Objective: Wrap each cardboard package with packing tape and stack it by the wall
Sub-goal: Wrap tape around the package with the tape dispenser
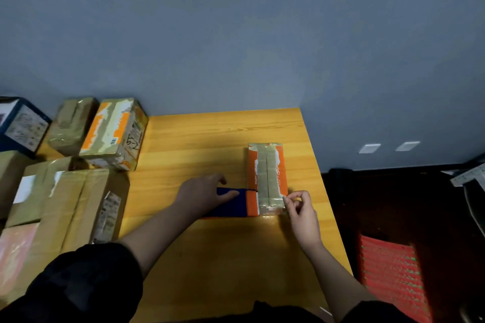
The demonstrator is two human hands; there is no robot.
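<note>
1. Looking down, I see the orange package [266, 178] lying on the wooden table [215, 139] near its right edge.
2. My left hand [203, 193] rests flat on the package's blue side, fingers relaxed and straight.
3. My right hand [301, 208] pinches something at the package's near right corner; what, I cannot tell.
4. Taped boxes [115, 131] crowd the table's left edge by the wall [236, 34].
</note>
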